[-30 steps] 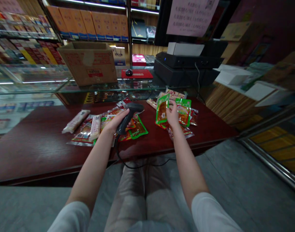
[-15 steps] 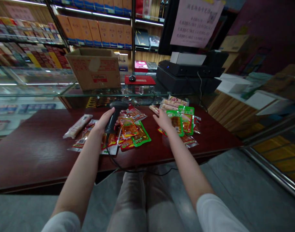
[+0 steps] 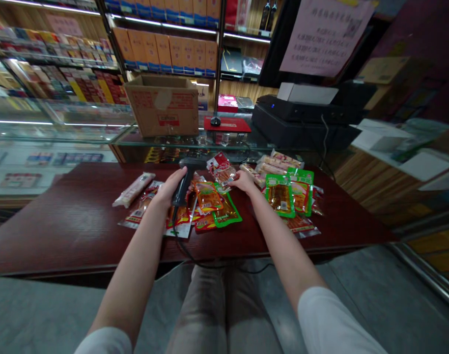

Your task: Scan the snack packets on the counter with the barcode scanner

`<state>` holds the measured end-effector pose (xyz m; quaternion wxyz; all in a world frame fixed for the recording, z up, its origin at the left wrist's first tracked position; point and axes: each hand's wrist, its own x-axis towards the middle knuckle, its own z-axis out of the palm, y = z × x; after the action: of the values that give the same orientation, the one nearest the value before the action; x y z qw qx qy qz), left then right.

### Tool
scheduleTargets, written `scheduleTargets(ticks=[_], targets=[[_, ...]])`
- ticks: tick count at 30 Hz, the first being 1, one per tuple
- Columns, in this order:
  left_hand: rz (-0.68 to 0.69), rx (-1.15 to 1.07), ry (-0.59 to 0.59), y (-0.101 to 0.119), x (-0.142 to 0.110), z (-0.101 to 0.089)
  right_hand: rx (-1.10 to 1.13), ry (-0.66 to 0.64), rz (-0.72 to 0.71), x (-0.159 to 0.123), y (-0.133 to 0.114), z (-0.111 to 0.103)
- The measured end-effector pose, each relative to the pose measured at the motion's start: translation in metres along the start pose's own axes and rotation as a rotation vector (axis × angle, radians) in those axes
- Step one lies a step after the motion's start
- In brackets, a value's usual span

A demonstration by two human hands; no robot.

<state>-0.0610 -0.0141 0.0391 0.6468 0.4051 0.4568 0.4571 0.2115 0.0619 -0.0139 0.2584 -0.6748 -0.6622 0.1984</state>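
My left hand (image 3: 173,186) is wrapped round the handle of a black barcode scanner (image 3: 183,183), with its cable hanging toward me. Under and beside it lie several snack packets; one orange packet (image 3: 208,196) and a green-edged packet (image 3: 227,212) overlap there. My right hand (image 3: 242,181) pinches the right edge of a red and clear snack packet (image 3: 221,168), just right of the scanner head. A second pile lies to the right, with a green-edged packet (image 3: 279,195) on top and wrapped pinkish bars (image 3: 278,164) behind it.
Left of the scanner lies a pale wrapped bar (image 3: 134,189) on the dark red table (image 3: 70,211). On the glass counter behind stand an open cardboard box (image 3: 164,109), a mouse (image 3: 215,121) on a red mat and a black till machine (image 3: 301,123). The scanner cable (image 3: 195,263) droops over the table's front edge.
My right hand has moved left from the right-hand pile and taken hold of the red and clear packet, which is now turned. My left hand still holds the scanner; the view has swung left.
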Motion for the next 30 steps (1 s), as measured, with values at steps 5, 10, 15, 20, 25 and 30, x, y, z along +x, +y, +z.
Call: scheduleTargets(ticks=[5,10,15,20,25,30], targets=[[0.066,0.014,-0.072,-0.002,-0.008,0.014,0.767,0.149,0.005,-0.03,0.029,-0.025],[0.085,0.096,-0.174,-0.011,-0.019,0.041,1.016,0.292,-0.102,-0.059,0.053,-0.035],[0.074,0.175,-0.335,-0.022,-0.021,0.064,0.956,0.274,-0.094,-0.064,0.056,-0.02],[0.099,0.192,-0.352,-0.031,-0.017,0.069,0.888,0.255,-0.168,-0.063,0.05,-0.011],[0.099,0.189,-0.329,-0.032,-0.016,0.066,0.727,0.325,-0.192,-0.063,0.05,-0.01],[0.065,0.162,-0.298,-0.026,-0.02,0.062,0.461,0.487,-0.175,-0.069,0.053,-0.031]])
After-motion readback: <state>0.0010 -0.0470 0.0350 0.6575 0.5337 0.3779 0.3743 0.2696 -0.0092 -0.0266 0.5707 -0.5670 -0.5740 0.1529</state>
